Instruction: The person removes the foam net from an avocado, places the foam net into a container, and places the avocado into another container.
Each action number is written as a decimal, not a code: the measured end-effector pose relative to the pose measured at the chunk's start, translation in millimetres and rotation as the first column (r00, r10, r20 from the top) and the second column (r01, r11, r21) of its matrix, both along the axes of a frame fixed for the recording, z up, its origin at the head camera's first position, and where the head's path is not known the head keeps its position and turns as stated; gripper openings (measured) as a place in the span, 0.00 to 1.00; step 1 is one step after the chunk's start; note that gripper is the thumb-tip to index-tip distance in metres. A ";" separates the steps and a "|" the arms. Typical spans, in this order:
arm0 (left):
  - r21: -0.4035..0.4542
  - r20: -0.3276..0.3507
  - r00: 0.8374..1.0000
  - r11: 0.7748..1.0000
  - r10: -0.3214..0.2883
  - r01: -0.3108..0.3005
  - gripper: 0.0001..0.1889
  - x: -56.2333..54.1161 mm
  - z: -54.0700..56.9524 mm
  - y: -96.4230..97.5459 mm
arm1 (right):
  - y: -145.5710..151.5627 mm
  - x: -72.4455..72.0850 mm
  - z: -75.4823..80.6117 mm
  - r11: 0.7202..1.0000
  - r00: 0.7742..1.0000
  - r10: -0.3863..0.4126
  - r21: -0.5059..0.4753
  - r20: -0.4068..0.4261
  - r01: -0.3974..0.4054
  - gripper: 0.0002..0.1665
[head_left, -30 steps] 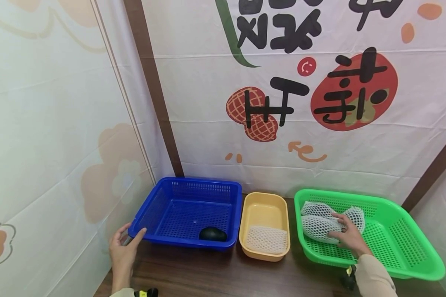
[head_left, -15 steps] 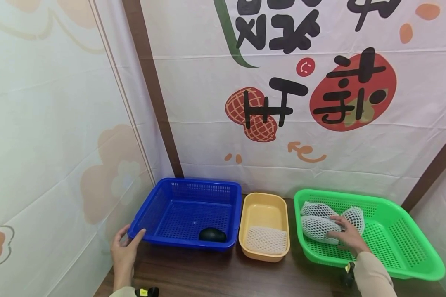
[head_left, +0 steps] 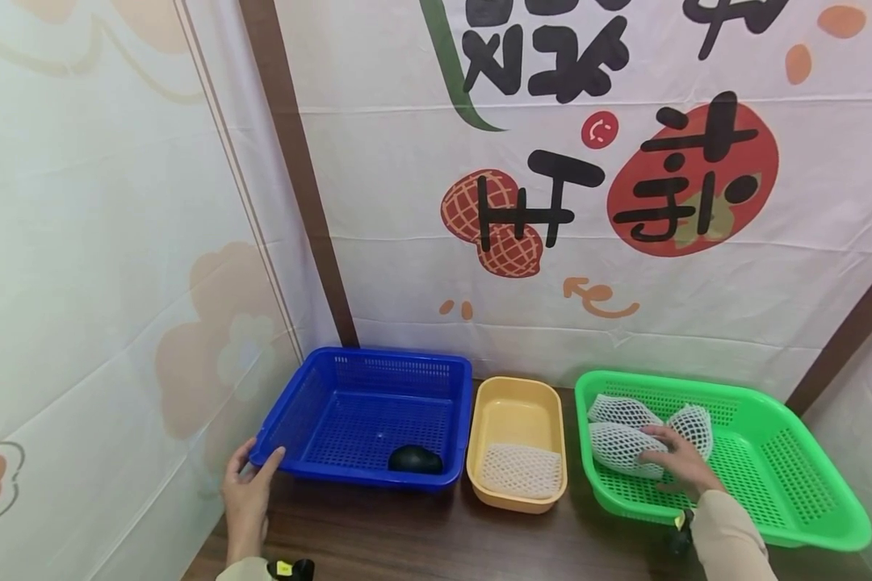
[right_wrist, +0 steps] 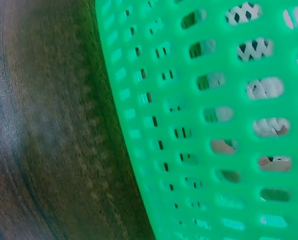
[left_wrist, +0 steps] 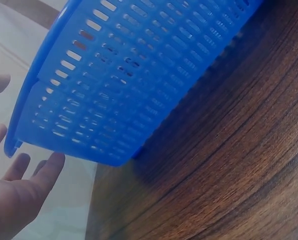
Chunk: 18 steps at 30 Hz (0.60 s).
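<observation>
My left hand point(head_left: 247, 500) is at the near left corner of the blue basket point(head_left: 363, 476), its thumb by the rim. In the left wrist view its fingers point(left_wrist: 51, 170) are spread beside the basket wall. A dark, smooth oval thing point(head_left: 416, 459), perhaps an avocado, lies in that basket. In the green basket point(head_left: 770, 452), my right hand point(head_left: 686, 464) holds the right end of a bundle in white foam netting point(head_left: 621, 448) between thumb and fingers. Behind it are two more netted bundles point(head_left: 621, 410). Through the basket holes, the right wrist view shows only bits of netting point(right_wrist: 266, 87) and skin.
Between the baskets stands a yellow tray point(head_left: 519, 390) with a flat white foam net sleeve point(head_left: 521, 470) in it. All three containers stand on a dark wooden table point(head_left: 407, 532). A printed cloth point(head_left: 392, 274) hangs close behind them, with another on the left.
Both hands stay almost where they were. The left hand and wrist shift very slightly right; the netted bundle under the right hand turns a little. The containers keep their places.
</observation>
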<state>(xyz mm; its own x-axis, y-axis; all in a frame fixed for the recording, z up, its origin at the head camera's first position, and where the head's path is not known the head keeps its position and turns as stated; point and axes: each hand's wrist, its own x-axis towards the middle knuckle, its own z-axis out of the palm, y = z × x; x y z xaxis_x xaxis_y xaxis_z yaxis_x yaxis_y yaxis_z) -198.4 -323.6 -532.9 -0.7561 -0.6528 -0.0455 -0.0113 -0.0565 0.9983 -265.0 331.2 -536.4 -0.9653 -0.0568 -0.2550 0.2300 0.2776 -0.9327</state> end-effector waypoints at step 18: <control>0.028 -0.019 0.998 0.998 -0.055 0.055 0.41 -7.5 -11.8 4.0 | -4.7 -6.8 -4.7 0.999 0.998 0.013 0.039 0.068 -0.016 0.43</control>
<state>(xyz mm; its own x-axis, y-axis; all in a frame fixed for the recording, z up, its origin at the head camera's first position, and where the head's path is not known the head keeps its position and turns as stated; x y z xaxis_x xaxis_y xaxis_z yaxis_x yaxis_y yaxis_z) -205.9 -319.7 -544.7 -0.7917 -0.6089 -0.0491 0.0031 -0.0845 0.9964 -271.8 326.5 -541.0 -0.9449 -0.0591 -0.3219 0.2879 0.3177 -0.9034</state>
